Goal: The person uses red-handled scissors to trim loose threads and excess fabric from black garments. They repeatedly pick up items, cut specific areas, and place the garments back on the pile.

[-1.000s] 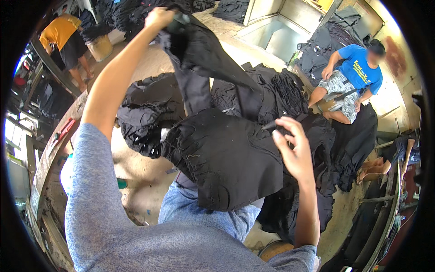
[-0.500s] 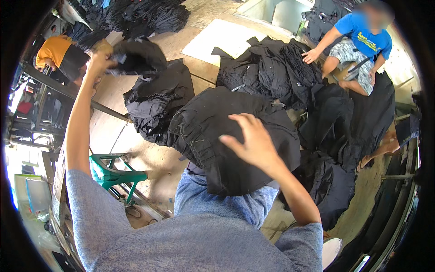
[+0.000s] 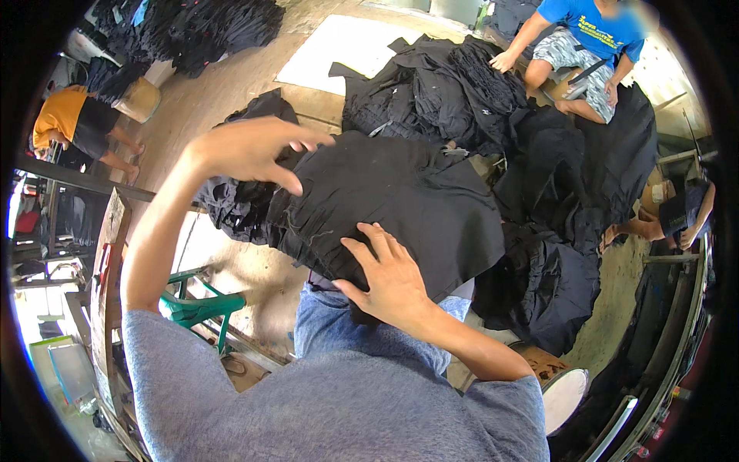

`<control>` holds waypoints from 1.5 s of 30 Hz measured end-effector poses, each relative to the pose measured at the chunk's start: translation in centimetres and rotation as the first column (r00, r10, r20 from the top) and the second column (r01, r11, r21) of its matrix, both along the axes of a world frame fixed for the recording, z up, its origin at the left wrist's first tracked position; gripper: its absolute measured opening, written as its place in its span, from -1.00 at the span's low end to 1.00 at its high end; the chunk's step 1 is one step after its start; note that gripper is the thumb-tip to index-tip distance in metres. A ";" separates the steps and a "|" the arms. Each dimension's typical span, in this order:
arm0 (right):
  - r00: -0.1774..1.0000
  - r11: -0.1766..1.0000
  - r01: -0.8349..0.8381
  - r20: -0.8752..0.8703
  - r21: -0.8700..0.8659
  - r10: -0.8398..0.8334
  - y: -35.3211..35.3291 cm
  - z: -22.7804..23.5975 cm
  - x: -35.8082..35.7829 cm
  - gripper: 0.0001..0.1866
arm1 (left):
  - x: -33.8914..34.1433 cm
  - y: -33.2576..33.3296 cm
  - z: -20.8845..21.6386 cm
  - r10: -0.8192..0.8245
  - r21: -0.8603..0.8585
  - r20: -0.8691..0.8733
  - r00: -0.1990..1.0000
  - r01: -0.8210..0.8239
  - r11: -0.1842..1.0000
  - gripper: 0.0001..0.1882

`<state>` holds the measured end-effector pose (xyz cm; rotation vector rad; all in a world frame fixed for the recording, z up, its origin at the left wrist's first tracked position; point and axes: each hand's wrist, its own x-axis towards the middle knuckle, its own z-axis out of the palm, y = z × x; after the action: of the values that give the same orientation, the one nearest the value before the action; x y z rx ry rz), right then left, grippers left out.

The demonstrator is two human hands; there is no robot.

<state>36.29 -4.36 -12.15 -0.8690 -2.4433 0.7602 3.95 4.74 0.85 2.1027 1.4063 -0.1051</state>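
A thick stack of black cloth pieces [image 3: 416, 192] lies across my lap, its layered, loose-threaded edges showing at the left. On the near part of this stack rests my right hand [image 3: 389, 277], fingers spread and holding nothing. My left hand [image 3: 250, 150] is raised, fingers apart and empty, over the gap between that stack and a crumpled black cloth pile [image 3: 239, 204] to its left. My hand and wrist hide part of that pile.
A large black cloth heap [image 3: 431, 88] lies ahead, with a person in a blue shirt [image 3: 589, 31] seated beside it. More black cloth [image 3: 558, 289] lies at right. A green plastic stool [image 3: 202, 308] stands left, near a wooden rail [image 3: 108, 269]. Another person in orange [image 3: 60, 119] bends far left.
The black cloth piece that my left hand was swinging out at far left has left it. That hand has come back right, empty. My right hand has lowered onto the stack.
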 end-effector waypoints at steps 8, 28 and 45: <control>0.989 0.987 0.146 -0.026 -0.063 -0.147 3.5 3.2 0.3 -0.84 | 1.5 -3.6 -4.3 -0.065 -0.109 -0.043 0.997 0.060 0.992 0.20; 0.913 0.908 0.390 -0.192 0.151 -0.360 15.3 13.4 3.1 -0.87 | 5.8 0.0 -2.9 0.232 0.384 0.199 0.952 -0.293 0.875 -0.41; 0.915 0.909 0.400 -0.111 0.115 -0.389 16.4 12.4 4.2 -0.80 | 5.3 2.7 -1.8 0.158 0.325 0.296 0.942 -0.255 0.911 -0.43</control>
<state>40.54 12.00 0.26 -1.1999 -2.1142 0.4647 9.22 7.46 -0.91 2.1306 1.5621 0.5406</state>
